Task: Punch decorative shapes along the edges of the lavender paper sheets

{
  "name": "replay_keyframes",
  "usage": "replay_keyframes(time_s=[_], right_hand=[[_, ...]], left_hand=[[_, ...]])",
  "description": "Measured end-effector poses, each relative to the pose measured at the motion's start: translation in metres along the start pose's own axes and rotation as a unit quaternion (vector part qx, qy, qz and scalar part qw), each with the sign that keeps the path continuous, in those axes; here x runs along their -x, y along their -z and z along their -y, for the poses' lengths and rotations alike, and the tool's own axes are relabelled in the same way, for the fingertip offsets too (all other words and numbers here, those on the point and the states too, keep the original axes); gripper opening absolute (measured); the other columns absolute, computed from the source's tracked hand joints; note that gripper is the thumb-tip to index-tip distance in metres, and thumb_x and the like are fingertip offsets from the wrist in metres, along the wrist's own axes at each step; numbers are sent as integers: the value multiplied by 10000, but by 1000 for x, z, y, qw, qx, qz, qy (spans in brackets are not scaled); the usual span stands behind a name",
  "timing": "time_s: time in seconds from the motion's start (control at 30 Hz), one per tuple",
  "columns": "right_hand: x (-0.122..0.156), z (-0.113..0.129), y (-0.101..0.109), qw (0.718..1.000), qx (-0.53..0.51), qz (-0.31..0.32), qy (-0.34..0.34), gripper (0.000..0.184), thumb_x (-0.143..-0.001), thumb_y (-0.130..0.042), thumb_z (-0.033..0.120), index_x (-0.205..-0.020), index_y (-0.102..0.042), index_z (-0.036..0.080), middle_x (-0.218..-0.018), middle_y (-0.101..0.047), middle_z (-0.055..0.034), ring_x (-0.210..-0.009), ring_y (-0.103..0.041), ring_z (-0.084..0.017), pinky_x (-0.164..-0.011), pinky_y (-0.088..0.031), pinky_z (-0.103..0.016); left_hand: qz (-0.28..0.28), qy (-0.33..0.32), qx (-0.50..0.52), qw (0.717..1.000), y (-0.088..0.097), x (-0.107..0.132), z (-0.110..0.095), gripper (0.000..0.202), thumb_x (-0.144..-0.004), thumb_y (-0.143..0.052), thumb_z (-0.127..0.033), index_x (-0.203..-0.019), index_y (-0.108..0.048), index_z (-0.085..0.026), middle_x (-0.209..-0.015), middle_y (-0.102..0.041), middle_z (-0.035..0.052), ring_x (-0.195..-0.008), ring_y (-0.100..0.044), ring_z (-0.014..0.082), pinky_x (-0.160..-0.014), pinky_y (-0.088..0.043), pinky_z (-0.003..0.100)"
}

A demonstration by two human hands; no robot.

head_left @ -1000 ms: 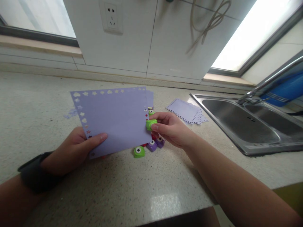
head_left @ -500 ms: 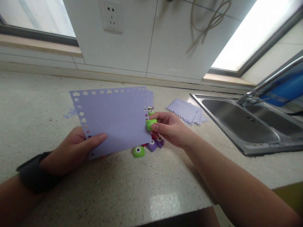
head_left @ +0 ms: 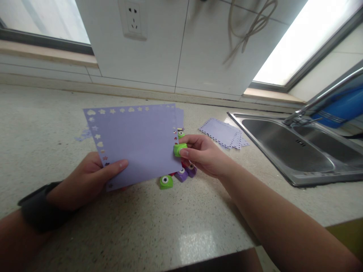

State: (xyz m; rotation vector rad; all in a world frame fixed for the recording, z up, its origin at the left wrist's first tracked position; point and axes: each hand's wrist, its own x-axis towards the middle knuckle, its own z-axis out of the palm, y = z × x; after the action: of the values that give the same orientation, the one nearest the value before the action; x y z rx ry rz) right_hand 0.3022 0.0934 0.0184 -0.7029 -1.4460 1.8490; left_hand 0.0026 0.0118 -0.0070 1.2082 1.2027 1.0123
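My left hand [head_left: 98, 173] grips a sheet of lilac paper [head_left: 138, 143] by its lower left corner, thumb on top and the other fingers hidden beneath. Cut-out shapes such as stars and hearts run along the sheet's left, top and right edges. At the right edge, my right hand [head_left: 200, 153] pinches a green craft punch [head_left: 179, 150] that sits over the paper's border. Under and beside the sheet lie more punches: a green one [head_left: 166, 181], a purple one [head_left: 181, 174] and another purple one [head_left: 191, 170]. Red ones are partly covered.
To the right, a pile of lilac sheets with punched edges [head_left: 219, 130] lies beside a steel double sink [head_left: 280, 151] with a tap [head_left: 296, 116]. Small lilac scraps [head_left: 84, 134] are on the counter [head_left: 141, 230] at left. A socket [head_left: 134, 19] and a cable [head_left: 249, 32] are on the tiled wall.
The green punch in my right hand has shifted very slightly left on the paper's right edge. My left hand keeps the sheet almost still.
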Motion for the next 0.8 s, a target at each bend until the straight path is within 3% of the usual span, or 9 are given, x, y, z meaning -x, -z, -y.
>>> replay_keyframes(time_s=[0.2, 0.47, 0.6, 0.8], right_hand=[[0, 0, -3, 1000, -2, 2, 0, 236, -758, -922, 276, -900, -772, 161, -709, -698, 17, -542, -579, -56, -499, -462, -162], [1, -1, -1, 1000, 23, 1, -2, 237, -774, -910, 302, -904, -767, 164, -692, -683, 18, -553, -568, -66, -478, -423, -177], [0, -3, 0, 1000, 23, 4, 1, 239, -769, -910, 297, -908, -766, 166, -741, -712, 2, -592, -608, -80, -525, -478, -192], [0, -4, -4, 1000, 16, -11, -9, 338, -651, -964, 300, -842, -721, 162, -718, -718, 2, -597, -649, -101, -541, -518, -206]], left_hand=[[2, -6, -12, 1000, 2, -1, 1, 155, -879, -744, -356, -946, -831, -246, -795, -797, 10, -622, -678, 161, -530, -590, 239], [6, -3, -16, 1000, 3, -1, 3, 227, -891, -732, -371, -1046, -823, -232, -813, -791, 26, -673, -693, 182, -554, -603, 263], [9, 5, -22, 1000, 2, -1, 1, 209, -908, -718, -368, -1034, -825, -240, -856, -802, 29, -678, -692, 181, -602, -609, 285], [-8, -27, -61, 998, 0, -1, -4, 195, -879, -734, -355, -1005, -844, -253, -870, -816, 26, -740, -724, 196, -705, -623, 311]])
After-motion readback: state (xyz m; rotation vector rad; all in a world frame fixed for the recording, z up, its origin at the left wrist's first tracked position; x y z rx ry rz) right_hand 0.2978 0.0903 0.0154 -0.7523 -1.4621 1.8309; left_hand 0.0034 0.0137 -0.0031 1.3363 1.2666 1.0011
